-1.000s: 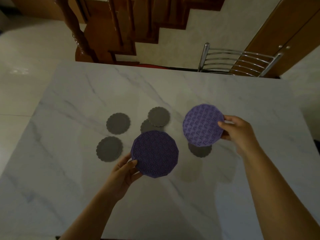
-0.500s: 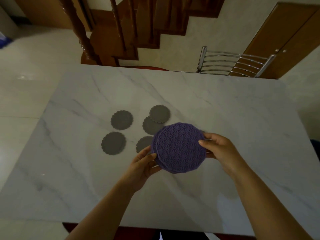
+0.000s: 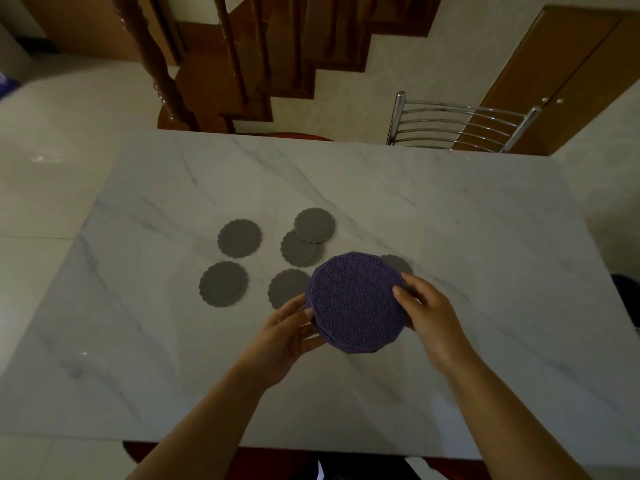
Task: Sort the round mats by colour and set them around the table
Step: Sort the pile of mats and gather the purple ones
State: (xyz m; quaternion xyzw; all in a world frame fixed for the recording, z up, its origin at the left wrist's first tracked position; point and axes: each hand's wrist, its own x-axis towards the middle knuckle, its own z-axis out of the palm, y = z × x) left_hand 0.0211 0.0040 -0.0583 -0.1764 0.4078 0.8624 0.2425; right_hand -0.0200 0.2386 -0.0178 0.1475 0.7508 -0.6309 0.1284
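Both hands up over the near middle of the marble bench [image 3: 450, 220], clamped on a purple mat stack [image 3: 356, 303]. Left hand [image 3: 287, 337] gripping the stack's left rim, thumb over the top edge, fingers curled beneath. Right hand [image 3: 429, 317] pinching the right rim, thumb [image 3: 401, 289] pressed on the patterned top face. Stack held tilted toward the camera, star-lattice face up, at least one more purple edge peeking out underneath along the lower rim; exact count impossible to tell. Around it, six grey scalloped mats flat on the bench. Far left grey mat [image 3: 239, 238] alone, apart from the rest. Near left grey mat [image 3: 224, 284] just below it, also alone. Top grey mat [image 3: 314, 225] overlapping the upper edge of the middle grey mat [image 3: 299, 249]. Lower grey mat [image 3: 289, 287] partly hidden behind the purple stack and the left fingers. Right grey mat [image 3: 396, 263] mostly covered, only its upper arc poking out past the stack above the right thumb. No tray, bowl or box anywhere on the bench, mats lying straight on the marble. Beyond the far edge, a chrome chair back [image 3: 460, 123] tucked in at right, wooden staircase [image 3: 242, 57] rising at left, wooden cabinet door [image 3: 561, 71] in the far right corner.
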